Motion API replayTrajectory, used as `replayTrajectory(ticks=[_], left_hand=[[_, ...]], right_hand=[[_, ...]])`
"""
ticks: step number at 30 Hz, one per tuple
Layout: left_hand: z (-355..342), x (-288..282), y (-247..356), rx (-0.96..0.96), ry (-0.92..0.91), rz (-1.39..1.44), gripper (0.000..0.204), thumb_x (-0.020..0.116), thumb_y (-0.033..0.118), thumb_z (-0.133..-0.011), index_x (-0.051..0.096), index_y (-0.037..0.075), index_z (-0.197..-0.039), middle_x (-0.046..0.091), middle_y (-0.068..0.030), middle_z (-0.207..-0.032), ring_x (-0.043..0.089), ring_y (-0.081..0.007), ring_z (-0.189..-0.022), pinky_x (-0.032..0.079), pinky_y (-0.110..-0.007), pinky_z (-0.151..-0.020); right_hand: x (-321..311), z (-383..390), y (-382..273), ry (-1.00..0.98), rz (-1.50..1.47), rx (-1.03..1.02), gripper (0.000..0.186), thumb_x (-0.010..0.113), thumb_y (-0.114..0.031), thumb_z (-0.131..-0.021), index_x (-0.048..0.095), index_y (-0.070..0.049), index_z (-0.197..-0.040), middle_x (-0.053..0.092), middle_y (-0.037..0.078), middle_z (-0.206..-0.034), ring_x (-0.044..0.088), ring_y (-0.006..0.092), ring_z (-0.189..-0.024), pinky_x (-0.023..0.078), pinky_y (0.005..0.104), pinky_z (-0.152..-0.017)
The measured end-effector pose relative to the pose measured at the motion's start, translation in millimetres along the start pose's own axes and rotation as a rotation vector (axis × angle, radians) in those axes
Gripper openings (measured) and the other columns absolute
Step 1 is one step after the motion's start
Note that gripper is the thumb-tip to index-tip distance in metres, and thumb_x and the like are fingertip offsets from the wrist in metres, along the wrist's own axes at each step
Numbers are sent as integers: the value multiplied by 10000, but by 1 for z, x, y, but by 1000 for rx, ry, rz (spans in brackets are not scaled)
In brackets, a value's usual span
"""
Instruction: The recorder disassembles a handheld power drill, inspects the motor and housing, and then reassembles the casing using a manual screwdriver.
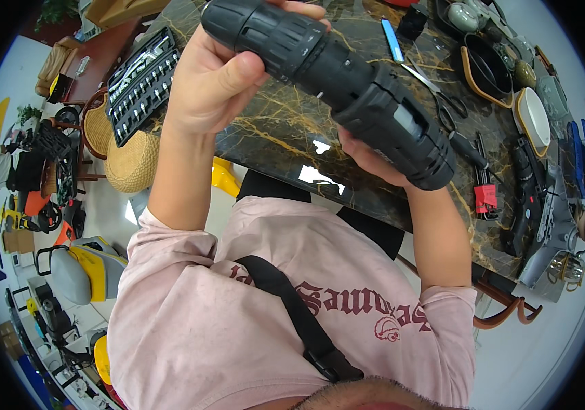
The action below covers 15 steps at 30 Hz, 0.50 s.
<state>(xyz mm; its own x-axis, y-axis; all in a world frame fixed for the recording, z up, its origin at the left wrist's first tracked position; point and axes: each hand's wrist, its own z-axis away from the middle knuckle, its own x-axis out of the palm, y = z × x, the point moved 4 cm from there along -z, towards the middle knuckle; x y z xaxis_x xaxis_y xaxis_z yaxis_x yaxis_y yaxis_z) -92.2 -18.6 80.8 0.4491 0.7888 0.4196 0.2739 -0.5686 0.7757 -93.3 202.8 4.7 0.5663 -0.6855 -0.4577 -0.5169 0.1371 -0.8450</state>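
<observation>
Black drill (337, 76), ribbed collar (299, 51), blocky rear (432, 160), slanting; left hand (217, 85) gripping collar end, right hand (372, 160) gripping rear.

Scissors (434, 88) and a white dish (532, 117) rest on the marbled table (265, 145)

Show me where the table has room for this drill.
Bare tabletop shows between the left hand and right hand, by the near edge, and between the drill and blue object. The right side is crowded: scissors, hex keys, white dish.
</observation>
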Motion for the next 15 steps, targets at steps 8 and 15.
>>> replayTrajectory(ticks=[8, 15], left_hand=[[19, -26, -2, 15, 177, -292, 468, 676, 302, -995, 543, -17, -1310, 678, -116, -1186, 663, -208, -1086, 512, -367, -962], [19, -7, -4, -67, 324, -306, 328, 599, 230, -1027, 568, -17, -1240, 678, -109, -1169, 664, -201, -1063, 517, -386, -966]], right_hand=[[-8, -13, -9, 210, 307, -143, 280, 705, -163, -835, 692, -112, -1111, 708, 70, -971, 698, 250, -900, 544, 366, -816], [-15, -17, -20, 275, 318, -187, 516, 800, -135, -715, 700, -52, -1215, 761, 110, -1009, 726, 267, -828, 556, 326, -777]])
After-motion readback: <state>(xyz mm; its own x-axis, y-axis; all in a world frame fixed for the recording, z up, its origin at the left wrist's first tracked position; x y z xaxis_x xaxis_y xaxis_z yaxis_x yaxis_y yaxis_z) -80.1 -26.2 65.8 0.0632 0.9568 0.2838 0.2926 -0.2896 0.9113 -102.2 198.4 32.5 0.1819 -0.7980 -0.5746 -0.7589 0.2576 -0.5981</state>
